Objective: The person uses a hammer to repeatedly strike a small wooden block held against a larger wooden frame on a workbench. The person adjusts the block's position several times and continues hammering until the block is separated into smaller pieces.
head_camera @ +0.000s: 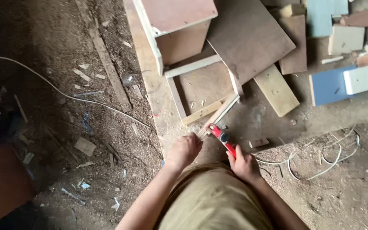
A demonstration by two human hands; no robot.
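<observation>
My right hand (244,163) grips the handle of a red hand tool (221,137) whose head meets the near end of a thin white wooden strip (220,114). The strip runs up to the corner of a wooden frame panel (205,87) lying on the floor. My left hand (185,150) is closed just left of the tool's head, at the strip's near end; what it pinches is hidden by the fingers. My knee in khaki cloth (211,200) fills the bottom middle.
A small plywood box (179,30) stands at the top, with a brown board (248,36), a pale plank (276,90) and blue and white offcuts (341,83) to the right. A white cable (64,93) crosses the sawdust floor on the left; more cable (324,159) loops on the right.
</observation>
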